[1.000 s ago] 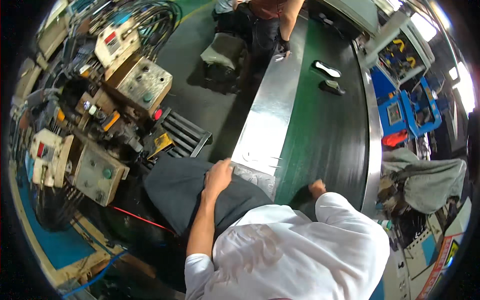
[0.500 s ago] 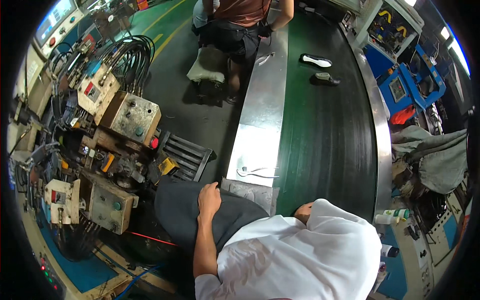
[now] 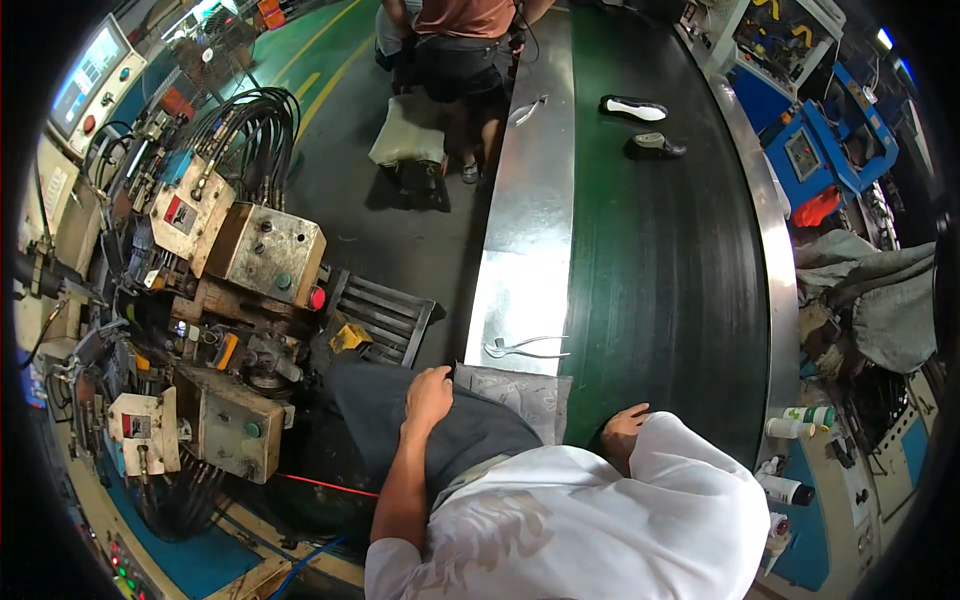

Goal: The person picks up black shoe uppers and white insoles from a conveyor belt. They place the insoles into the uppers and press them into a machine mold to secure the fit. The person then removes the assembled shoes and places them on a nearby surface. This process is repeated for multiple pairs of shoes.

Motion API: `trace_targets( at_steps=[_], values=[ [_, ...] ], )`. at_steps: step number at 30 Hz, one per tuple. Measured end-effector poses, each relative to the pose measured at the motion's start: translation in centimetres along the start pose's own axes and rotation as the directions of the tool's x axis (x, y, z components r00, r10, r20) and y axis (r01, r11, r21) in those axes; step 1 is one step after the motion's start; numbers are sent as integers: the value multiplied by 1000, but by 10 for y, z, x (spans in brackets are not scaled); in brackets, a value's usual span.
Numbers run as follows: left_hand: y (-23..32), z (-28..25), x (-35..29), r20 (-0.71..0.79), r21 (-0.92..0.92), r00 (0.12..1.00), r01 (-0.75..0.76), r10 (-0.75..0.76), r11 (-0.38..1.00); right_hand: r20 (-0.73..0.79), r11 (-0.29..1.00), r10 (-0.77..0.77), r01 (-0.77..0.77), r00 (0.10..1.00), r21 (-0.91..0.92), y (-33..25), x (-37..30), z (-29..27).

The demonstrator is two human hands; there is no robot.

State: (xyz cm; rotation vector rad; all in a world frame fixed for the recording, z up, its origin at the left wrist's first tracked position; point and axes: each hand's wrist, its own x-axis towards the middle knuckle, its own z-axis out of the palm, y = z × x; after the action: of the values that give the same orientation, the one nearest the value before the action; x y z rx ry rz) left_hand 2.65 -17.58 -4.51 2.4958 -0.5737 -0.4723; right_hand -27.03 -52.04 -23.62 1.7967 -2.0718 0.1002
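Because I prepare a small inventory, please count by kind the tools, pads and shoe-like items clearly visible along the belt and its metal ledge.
Plier-like tools: 2
Shoe-like items: 2
Grey pad: 1
Total: 5

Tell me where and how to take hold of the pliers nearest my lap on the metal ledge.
Probably best gripped by both handles together, the right hand coming from the belt side: the pliers lie on the metal ledge with their head to the left and spread handles pointing right, tips at the ledge's belt edge.
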Motion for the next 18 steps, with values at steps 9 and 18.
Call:
trace_targets(
  at_steps=[9,18],
  values=[
    [10,-1,1,7,-81,1000,20,-19,997,-70,999,-49,48,996,-11,6,7,-3],
    [8,-3,-7,-40,-94,999,23,-27,995,883,889,-336,420,329,182,-49,57,-102]
  ],
)
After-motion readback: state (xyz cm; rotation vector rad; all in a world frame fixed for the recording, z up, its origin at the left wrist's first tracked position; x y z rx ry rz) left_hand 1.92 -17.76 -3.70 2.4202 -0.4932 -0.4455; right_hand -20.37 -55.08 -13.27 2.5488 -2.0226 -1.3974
